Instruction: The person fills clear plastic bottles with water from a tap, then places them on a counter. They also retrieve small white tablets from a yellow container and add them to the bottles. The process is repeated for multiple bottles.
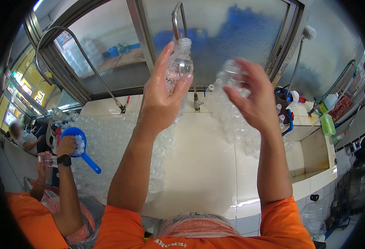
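Note:
My left hand (162, 96) is wrapped around a clear plastic bottle (179, 67), held upright and raised over the counter. A bent metal filling spout (175, 23) comes down at the bottle's mouth. On the right, my blurred right hand (252, 90) has its thumb and fingers curved beside another clear bottle (227, 76). Whether it grips that bottle is not plain. Below it, more clear bottles (232, 124) stand on the white tiled counter (201, 162). Both hands look wet.
Many clear bottles (107, 140) crowd the counter's left side. There a co-worker's hand (66, 145) reaches into a blue dipper (85, 157) holding white caps. A second spout (76, 40) rises at left. A tiled basin (313, 152) lies at right, near a green container (327, 124).

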A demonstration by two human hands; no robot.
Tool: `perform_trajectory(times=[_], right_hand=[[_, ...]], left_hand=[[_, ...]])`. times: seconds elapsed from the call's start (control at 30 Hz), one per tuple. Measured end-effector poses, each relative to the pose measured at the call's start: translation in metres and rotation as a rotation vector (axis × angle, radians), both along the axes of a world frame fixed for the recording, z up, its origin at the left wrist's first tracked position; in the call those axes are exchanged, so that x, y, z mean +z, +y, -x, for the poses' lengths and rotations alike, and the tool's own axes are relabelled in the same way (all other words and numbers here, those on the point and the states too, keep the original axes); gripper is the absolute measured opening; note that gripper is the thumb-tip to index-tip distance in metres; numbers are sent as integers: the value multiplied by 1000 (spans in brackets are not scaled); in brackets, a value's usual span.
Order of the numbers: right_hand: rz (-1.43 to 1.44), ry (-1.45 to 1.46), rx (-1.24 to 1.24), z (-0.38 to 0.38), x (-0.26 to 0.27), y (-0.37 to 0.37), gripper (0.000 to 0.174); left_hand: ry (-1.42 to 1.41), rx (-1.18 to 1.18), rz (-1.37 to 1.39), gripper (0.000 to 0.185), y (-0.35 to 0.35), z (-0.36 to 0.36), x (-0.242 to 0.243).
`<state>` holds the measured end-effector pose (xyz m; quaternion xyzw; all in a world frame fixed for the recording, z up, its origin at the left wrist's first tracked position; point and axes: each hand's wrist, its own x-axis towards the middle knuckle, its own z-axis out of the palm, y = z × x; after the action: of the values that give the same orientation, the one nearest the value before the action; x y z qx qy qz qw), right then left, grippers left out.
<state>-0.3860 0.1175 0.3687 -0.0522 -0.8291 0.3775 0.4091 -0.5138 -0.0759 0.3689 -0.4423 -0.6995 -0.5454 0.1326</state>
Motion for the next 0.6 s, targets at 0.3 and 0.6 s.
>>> perform_trajectory(times=[0.3, 0.6], right_hand=[[-178, -85, 221, 59, 35, -37, 62], [-147, -114, 298, 62, 41, -48, 65]], left_hand=[[-360, 80, 403, 59, -76, -19, -102], [-11, 403, 1066, 57, -92, -22, -212]])
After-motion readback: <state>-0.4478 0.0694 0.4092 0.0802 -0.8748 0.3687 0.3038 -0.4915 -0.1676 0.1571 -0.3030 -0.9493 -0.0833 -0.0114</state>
